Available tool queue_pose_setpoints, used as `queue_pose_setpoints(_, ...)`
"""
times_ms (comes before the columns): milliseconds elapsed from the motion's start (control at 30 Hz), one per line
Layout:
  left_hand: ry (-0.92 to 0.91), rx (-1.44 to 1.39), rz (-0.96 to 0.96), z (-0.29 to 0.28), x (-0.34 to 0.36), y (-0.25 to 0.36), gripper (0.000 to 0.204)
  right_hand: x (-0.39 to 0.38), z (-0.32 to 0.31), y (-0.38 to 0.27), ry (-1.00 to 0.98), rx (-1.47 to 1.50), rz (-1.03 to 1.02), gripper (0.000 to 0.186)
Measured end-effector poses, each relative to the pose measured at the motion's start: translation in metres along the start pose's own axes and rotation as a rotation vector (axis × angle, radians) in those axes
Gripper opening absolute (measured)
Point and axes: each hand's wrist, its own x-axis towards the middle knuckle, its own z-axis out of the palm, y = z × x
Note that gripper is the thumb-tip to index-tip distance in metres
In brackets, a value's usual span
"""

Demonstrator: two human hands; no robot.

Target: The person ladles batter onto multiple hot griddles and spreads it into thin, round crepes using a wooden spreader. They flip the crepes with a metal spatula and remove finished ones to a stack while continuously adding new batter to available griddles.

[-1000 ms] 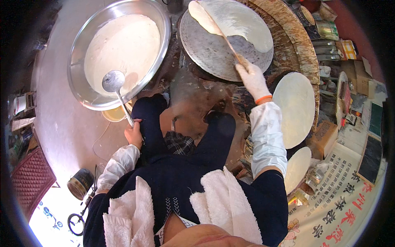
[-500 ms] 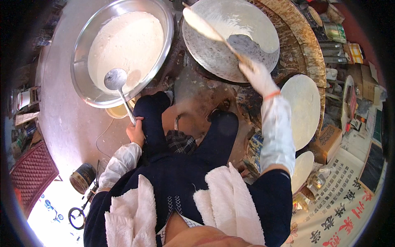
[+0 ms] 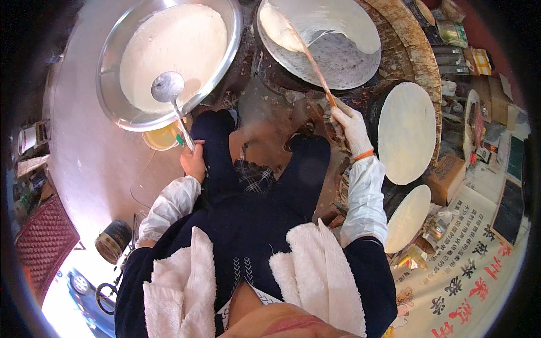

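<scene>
the left hand is curled round a ladle over a metal basin and the gloved right hand grips a wooden stick, its far end seemingly touching batter on a round griddle.

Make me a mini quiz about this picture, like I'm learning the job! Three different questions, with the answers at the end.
1. Which hand holds the ladle?
2. True or false: the right hand is bare.
3. Fill in the gap: the spreader reaches over the ____.

Key:
1. The left hand.
2. False: it wears a white glove.
3. Griddle.
</scene>
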Motion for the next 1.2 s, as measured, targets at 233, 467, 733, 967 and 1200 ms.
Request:
queue_pose_setpoints(233, -0.068, -0.024, -0.010, -0.010, 0.009, -0.002, 0.024, 0.039, 0.147, -0.069, -0.019, 0.474, -0.087, 0.028)
queue_pose_setpoints(467, -0.070, -0.125, -0.044, -0.016, 0.017, -0.025, 0.025, -0.018, 0.220, 0.025, 0.269, 0.631, -0.001, 0.037)
queue_pose_setpoints(733, -0.100, -0.107, -0.009, -0.013, 0.023, -0.018, 0.025, 0.091, 0.261, -0.037, 0.274, 0.488, -0.244, 0.030)
queue_pose_setpoints(967, -0.077, -0.128, 0.018, -0.005, 0.021, -0.016, 0.026, 0.060, 0.258, -0.033, 0.392, 0.627, -0.008, 0.032)
queue_pose_setpoints(1200, -0.126, -0.084, 0.047, -0.005, 0.020, -0.017, 0.029, -0.008, 0.147, -0.006, 0.454, 0.561, 0.051, 0.034)
